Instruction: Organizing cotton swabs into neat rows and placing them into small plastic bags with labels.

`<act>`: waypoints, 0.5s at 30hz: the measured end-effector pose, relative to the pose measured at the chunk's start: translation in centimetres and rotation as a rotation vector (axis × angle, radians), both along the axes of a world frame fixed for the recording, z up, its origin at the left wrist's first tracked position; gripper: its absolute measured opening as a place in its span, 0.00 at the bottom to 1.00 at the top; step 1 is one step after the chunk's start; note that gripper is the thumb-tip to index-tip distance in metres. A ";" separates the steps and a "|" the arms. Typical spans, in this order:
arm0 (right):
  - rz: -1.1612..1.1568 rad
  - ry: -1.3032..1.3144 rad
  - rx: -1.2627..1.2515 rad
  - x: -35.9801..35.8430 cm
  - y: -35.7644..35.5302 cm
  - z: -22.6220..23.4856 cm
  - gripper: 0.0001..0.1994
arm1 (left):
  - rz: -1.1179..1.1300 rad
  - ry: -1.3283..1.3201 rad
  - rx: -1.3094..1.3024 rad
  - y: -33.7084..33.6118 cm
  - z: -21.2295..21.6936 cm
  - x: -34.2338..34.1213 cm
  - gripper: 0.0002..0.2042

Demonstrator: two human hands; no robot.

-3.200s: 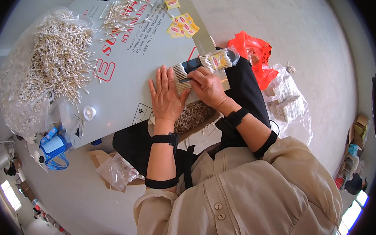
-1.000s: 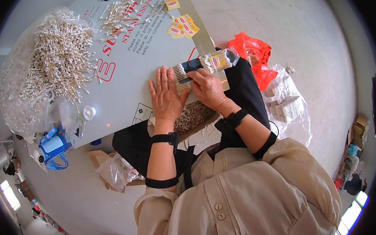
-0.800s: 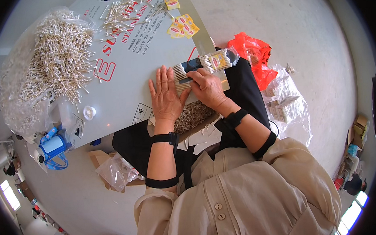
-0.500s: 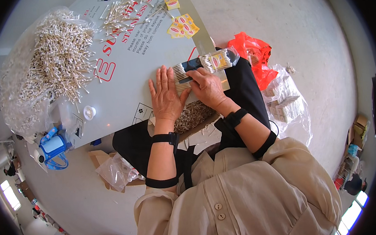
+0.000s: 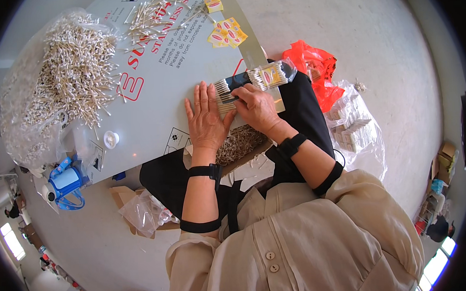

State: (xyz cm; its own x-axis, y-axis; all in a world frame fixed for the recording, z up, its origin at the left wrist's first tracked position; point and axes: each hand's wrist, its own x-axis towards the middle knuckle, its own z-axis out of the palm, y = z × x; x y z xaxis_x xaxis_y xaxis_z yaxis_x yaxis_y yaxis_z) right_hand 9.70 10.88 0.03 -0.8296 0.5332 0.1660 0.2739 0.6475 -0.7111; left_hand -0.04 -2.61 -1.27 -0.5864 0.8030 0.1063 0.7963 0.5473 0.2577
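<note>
My left hand (image 5: 206,118) lies flat on the table's front edge, fingers stretched out, beside a row of white-tipped cotton swabs (image 5: 222,90). My right hand (image 5: 259,111) is closed, with bent fingers pressing at the swabs; its fingertips partly hide what they grip. Beyond them, a dark flat strip (image 5: 237,81) runs toward a clear bag (image 5: 289,69). At that end sits a bundle of cotton swabs with a yellow and white card (image 5: 271,76). Below my hands, an open cardboard box (image 5: 242,145) on my lap holds many loose swabs.
A big clear bag of swabs (image 5: 70,64) spills over the table's left side. Loose swabs (image 5: 150,18) and yellow cards (image 5: 228,33) lie farther back. A small white cup (image 5: 111,139) and blue bottle (image 5: 66,183) are at left. Red (image 5: 313,70) and clear bags (image 5: 353,126) lie right.
</note>
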 end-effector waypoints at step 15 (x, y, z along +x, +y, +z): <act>-0.007 -0.054 0.011 -1.0 0.3 0.5 0.09 | 0.007 -0.018 -0.006 0.0 -0.1 -0.1 0.41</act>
